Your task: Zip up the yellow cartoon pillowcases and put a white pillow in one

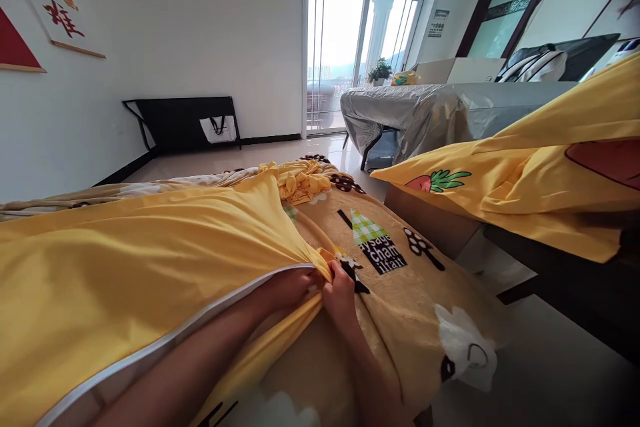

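A large yellow duvet cover with a white strip along its opening spreads over the left side of the bed. Inside that opening, my left arm reaches up to a bunched corner. There my left hand is closed on the cloth, its fingertips partly hidden by folds. From outside, my right hand pinches the same corner between thumb and fingers, right beside the left. The two hands nearly touch. Beneath them lies a tan blanket with printed mushrooms, lettering and white shapes.
Another yellow cloth with a printed radish drapes over dark furniture at the right. Crumpled yellow fabric rests at the bed's far edge. Beyond stand a plastic-covered table and a black folded frame with a white bag.
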Demonstrator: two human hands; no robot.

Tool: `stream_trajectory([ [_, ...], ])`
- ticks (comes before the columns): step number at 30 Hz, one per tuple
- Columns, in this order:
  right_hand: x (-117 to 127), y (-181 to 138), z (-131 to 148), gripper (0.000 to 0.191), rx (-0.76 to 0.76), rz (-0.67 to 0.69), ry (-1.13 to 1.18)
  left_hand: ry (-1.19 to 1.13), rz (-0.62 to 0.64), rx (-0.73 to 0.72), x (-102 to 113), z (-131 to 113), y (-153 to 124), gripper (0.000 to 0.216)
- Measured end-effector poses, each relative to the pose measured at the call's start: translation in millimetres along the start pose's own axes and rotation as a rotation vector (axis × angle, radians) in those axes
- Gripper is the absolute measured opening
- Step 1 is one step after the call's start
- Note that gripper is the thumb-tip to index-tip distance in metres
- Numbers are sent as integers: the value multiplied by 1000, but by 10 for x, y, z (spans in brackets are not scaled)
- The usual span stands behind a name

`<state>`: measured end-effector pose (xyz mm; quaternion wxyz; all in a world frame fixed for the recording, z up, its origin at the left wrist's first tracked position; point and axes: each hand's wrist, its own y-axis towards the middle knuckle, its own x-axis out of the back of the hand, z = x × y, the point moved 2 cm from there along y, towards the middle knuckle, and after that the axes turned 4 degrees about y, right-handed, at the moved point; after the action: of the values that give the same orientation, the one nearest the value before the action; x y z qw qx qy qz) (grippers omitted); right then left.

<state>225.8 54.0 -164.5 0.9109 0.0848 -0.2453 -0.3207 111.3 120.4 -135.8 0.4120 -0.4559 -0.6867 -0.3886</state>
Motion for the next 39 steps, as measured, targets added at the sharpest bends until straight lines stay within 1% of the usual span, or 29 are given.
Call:
stream_trajectory([
  [3,-44,0,-49,21,-68,-2,123,4,50,-151,19,-70,-55,32],
  [4,-49,-1,-59,21,-78,-2,148,-14,39,-157,24,-95,-59,31],
  [8,-28,-5,-71,22,-89,15,218,-131,-64,19,24,-158,6,21],
  [9,-14,-9,-71,23,-92,15,238,-150,-76,41,18,-169,35,20],
  [13,62,-65,-82,28,-111,-69,279,-211,-46,124,-60,-158,143,17],
  [15,99,-113,-96,28,-138,-114,260,-234,-32,197,-129,-121,176,17],
  [17,132,-158,-103,28,-153,-132,211,-241,-51,267,-201,-80,193,21],
  [20,161,-195,-99,28,-138,-109,172,-260,-107,379,-291,-34,215,29],
  [24,150,-189,-112,27,-139,-35,272,-281,-170,485,-345,-18,292,33],
  [26,140,-181,-125,28,-141,-23,311,-297,-175,495,-349,-20,336,30],
  [30,131,-175,-126,24,-129,-29,313,-360,-162,458,-329,-21,345,26],
  [34,134,-180,-107,23,-123,-42,285,-460,-101,419,-299,-22,305,10],
  [35,136,-180,-104,23,-122,-40,292,-496,-95,413,-294,-29,303,9],
  [37,139,-180,-98,21,-128,-34,318,-576,-129,421,-294,-55,303,12],
  [39,140,-182,-87,20,-140,-24,344,-655,-222,451,-309,-93,296,22],
])
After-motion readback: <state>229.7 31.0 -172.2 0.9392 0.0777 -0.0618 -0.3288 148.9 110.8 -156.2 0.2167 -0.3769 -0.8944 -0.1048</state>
